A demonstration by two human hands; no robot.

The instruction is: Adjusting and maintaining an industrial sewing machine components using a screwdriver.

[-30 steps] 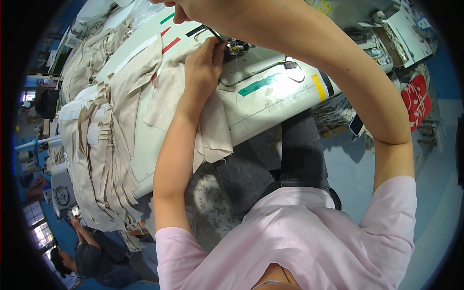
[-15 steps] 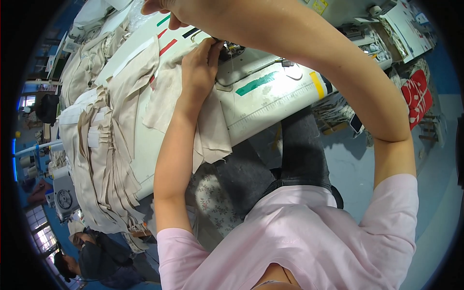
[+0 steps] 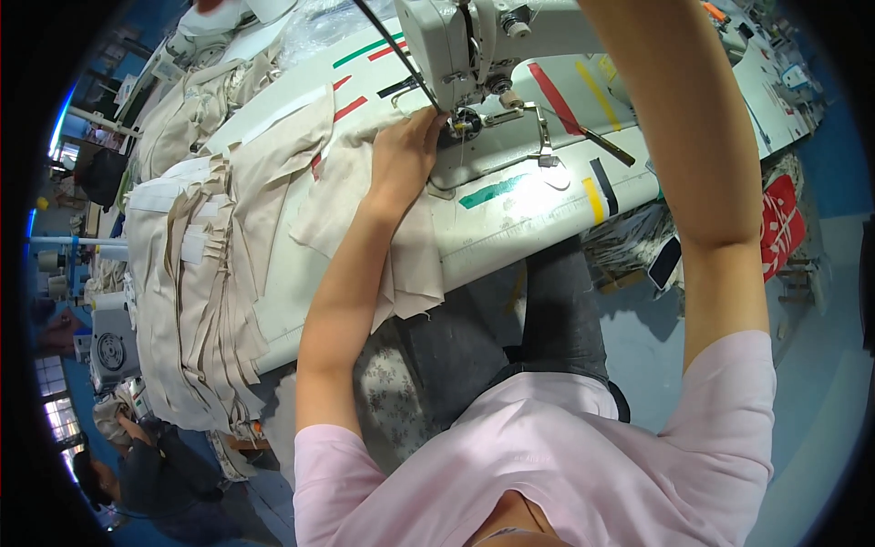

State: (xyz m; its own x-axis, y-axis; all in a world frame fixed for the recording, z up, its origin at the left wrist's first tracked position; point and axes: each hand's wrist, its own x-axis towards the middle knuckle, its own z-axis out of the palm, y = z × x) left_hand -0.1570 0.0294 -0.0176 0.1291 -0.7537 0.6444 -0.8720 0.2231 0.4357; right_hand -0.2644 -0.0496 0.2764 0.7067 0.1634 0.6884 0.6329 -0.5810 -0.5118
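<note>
The sewing machine (image 3: pixel 465 36) is off-white, with a black cable. The table (image 3: pixel 538 205) is white, with stripes of tape on it: green (image 3: pixel 490 191), red (image 3: pixel 550 87), yellow (image 3: pixel 593 200) and black (image 3: pixel 602 173). The cloth (image 3: pixel 351 196) under the left hand (image 3: pixel 404 155) is beige and plain, and the pile of cloth pieces (image 3: pixel 196 301) beside it is the same beige, with some white labels. The shirt (image 3: pixel 547 465) is pale pink. The trousers (image 3: pixel 556 310) are dark grey. A cushion (image 3: pixel 392 397) below the table is grey with a small flower pattern. The floor (image 3: pixel 820 301) is blue. A bag (image 3: pixel 779 223) at the right is red with white marks.
</note>
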